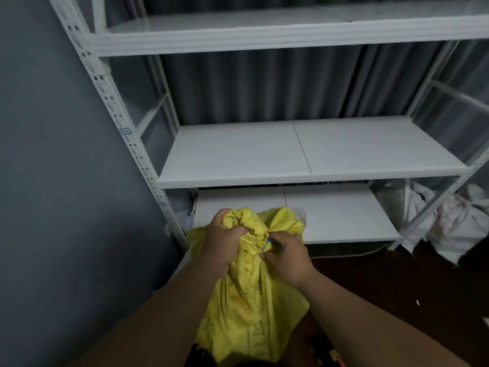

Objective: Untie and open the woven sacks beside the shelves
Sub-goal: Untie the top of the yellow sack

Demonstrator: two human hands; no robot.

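Standing upright before the shelves (304, 152), your yellow sack (246, 308) runs its long axis up toward you, bunched neck topmost. Your left hand (217, 242) grips that neck in a fist; your right hand (288, 256) pinches the blue tie (267, 244) beside it. White sacks (455, 226) slump at right on the dark floor (397, 282), grey wall (53, 181) left.

Storeroom — metal shelving (291, 38), sacks (449, 223).

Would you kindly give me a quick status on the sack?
Left hand grips yellow sack neck. Right hand pinches tie. Still tied. Nothing blocking.
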